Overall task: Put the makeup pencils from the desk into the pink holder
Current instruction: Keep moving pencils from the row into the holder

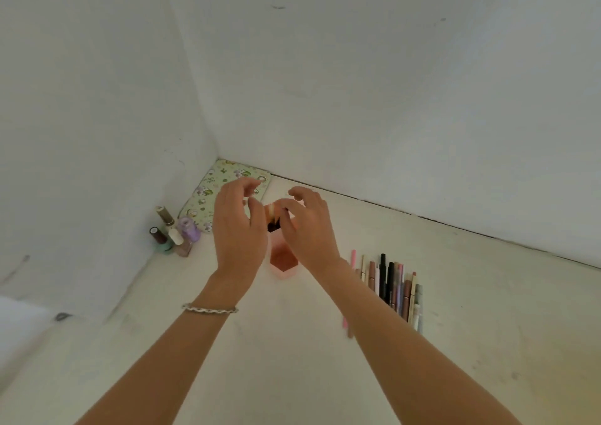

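Hovering spread-fingered over the pink holder point(283, 257), both hands hold nothing; the right hand point(305, 226) is nearer the makeup pencils point(392, 286), lined lengthwise toward the desk's point(487, 327) back edge.

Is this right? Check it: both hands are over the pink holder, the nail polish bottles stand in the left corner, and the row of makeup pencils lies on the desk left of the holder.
One detail is wrong. The head view shows the makeup pencils lying on the desk to the right of the pink holder, not left. The rest stands: the left hand and right hand are over the holder, and the nail polish bottles stand in the left corner.
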Demonstrator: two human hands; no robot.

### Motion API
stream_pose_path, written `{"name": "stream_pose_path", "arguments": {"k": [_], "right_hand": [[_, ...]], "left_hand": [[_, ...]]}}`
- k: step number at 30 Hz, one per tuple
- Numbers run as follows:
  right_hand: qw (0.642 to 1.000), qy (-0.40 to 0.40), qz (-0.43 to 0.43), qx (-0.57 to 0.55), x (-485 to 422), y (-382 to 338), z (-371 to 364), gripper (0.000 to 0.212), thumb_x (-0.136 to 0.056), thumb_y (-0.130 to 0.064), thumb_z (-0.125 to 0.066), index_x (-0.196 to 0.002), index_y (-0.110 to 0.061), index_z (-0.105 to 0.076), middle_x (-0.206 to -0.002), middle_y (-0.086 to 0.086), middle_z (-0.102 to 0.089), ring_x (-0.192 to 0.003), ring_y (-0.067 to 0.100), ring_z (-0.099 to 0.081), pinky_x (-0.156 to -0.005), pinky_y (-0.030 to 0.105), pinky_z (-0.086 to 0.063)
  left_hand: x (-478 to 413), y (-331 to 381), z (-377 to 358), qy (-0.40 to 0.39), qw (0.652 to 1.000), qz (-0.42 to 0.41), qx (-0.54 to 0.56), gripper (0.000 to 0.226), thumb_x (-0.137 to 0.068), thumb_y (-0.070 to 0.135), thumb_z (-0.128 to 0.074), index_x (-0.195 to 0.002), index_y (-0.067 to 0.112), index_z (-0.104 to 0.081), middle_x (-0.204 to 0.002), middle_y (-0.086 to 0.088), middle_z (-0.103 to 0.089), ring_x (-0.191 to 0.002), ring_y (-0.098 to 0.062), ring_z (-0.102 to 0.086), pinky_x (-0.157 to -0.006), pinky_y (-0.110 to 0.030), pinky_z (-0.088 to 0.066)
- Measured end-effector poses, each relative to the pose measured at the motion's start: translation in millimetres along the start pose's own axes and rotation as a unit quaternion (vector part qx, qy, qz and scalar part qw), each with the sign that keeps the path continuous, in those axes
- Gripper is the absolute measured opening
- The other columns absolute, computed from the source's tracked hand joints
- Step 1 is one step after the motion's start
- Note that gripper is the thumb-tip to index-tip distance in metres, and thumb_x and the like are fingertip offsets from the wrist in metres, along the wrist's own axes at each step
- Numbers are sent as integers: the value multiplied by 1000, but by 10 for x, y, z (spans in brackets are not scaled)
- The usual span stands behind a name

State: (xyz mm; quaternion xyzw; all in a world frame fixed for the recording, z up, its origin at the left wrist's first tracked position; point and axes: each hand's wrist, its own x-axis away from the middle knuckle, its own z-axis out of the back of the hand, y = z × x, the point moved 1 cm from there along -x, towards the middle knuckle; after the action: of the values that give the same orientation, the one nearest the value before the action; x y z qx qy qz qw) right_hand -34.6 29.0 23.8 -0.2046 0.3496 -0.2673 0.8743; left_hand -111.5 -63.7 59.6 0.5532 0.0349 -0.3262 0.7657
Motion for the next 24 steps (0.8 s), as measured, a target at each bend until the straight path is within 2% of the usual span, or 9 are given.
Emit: {"name": "stream_pose_path", "arguments": {"k": [3,5,7,9,12,15,19,22,24], "right_hand": [[994,80,-56,-40,44,148,217,34,-83,5,-51,-111,-6,-68,-110,10,-63,-102,26,-60,-90,40,-49],[984,120,-119,-64,71,315,448,37,-84,5,-48,-115,-8,-64,-111,4,-61,-98,17,-59,-87,34,-51],[974,136,-168,-70,121,488,692,37,-88,4,-45,-116,-11,-63,-111,-1,-61,-96,7,-57,-83,26,-50],[967,133,-202,-74,214,633,895,37,-89,4,-43,-114,-15,-63,-106,-5,-62,-89,3,-58,-76,22,-49],[961,104,-247,-66,397,853,1147,38,-87,4,-43,-109,-19,-64,-96,-10,-64,-71,3,-54,-67,21,-44],[953,93,-280,-64,569,1009,1295,33,-90,2,-45,-106,-18,-66,-93,-12,-63,-70,6,-54,-68,27,-50],[950,80,-295,-65,725,1080,1275,31,-92,1,-45,-109,-15,-66,-93,-9,-64,-70,7,-55,-70,27,-50],[954,46,-295,-38,757,1059,1147,28,-95,-5,-46,-111,-18,-65,-97,-8,-66,-80,6,-60,-76,24,-51],[953,-24,-301,12,755,1044,1013,26,-95,-7,-46,-111,-16,-64,-98,-3,-68,-83,11,-62,-76,26,-52]], "left_hand": [[209,157,-221,-43,999,-4,27,15,-91,7,-50,-95,20,-56,-91,8,-57,-84,-3,-56,-73,-13,-45],[452,191,-502,-163,986,32,-15,10,-91,11,-54,-92,21,-55,-85,10,-55,-80,-6,-58,-68,-13,-47],[748,154,-845,-318,938,79,-116,15,-92,11,-55,-105,17,-59,-95,7,-60,-91,-11,-62,-75,-15,-49],[1001,71,-1106,-406,883,133,-192,23,-95,14,-50,-117,14,-57,-112,-2,-62,-105,-20,-61,-87,-27,-50],[1211,4,-1328,-419,861,149,-247,18,-101,21,-46,-114,11,-55,-112,-6,-63,-100,-23,-62,-80,-30,-48],[1270,-42,-1468,-411,861,166,-249,15,-97,18,-54,-110,11,-54,-107,-6,-64,-92,-22,-61,-70,-28,-43],[1251,-63,-1542,-417,852,231,-216,14,-91,7,-58,-103,8,-65,-102,-7,-69,-92,-24,-66,-73,-30,-51],[1128,14,-1478,-358,892,238,-138,8,-91,6,-61,-96,12,-63,-98,-5,-70,-78,-14,-61,-65,-19,-47],[936,111,-1361,-275,935,218,-54,17,-90,5,-62,-103,14,-58,-92,2,-66,-71,-3,-58,-54,-11,-44]]}}
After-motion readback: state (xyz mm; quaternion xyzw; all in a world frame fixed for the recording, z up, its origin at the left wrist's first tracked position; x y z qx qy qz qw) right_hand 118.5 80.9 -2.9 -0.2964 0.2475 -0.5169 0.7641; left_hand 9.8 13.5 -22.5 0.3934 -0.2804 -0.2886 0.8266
